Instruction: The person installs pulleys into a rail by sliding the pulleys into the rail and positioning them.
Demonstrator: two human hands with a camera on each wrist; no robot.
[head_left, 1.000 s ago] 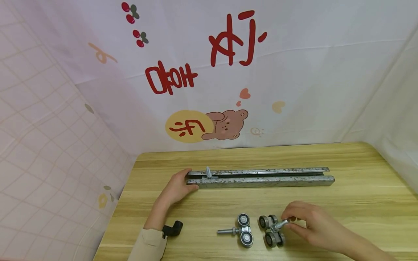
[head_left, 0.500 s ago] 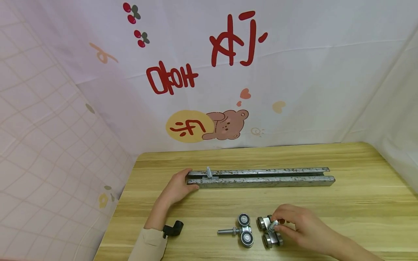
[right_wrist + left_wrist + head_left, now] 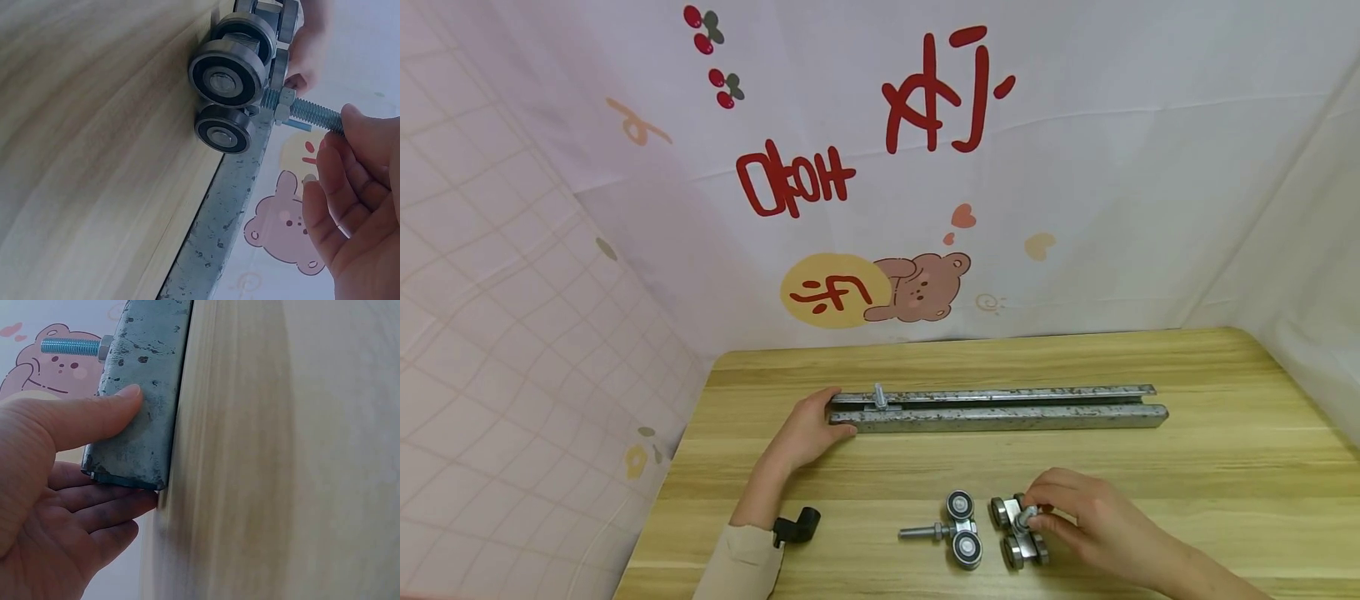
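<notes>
My left hand point(image 3: 805, 432) grips the left end of a slotted steel rail point(image 3: 1007, 417), its thumb on the near side. In the left wrist view the thumb lies on the rail's speckled side point(image 3: 147, 375) and the fingers are at its end. A threaded bolt point(image 3: 880, 397) stands up from the slot near that hand. My right hand point(image 3: 1093, 521) pinches the threaded stem point(image 3: 315, 114) of a roller trolley point(image 3: 1018, 533), which stands on its wheels on the table. To its left a second roller trolley point(image 3: 964, 529) lies on its side, stem pointing left.
The wooden table point(image 3: 1240, 467) ends at a white printed cloth point(image 3: 1097, 167) at the back, with cloth at both sides too. A black elbow-shaped piece point(image 3: 799, 527) sits at my left wrist, by the sleeve point(image 3: 743, 558).
My right hand has shifted left and the pinched trolley's stem has tipped more upright; its wheels moved slightly left. Over the last half second little has moved. My left hand stays on the rail.
</notes>
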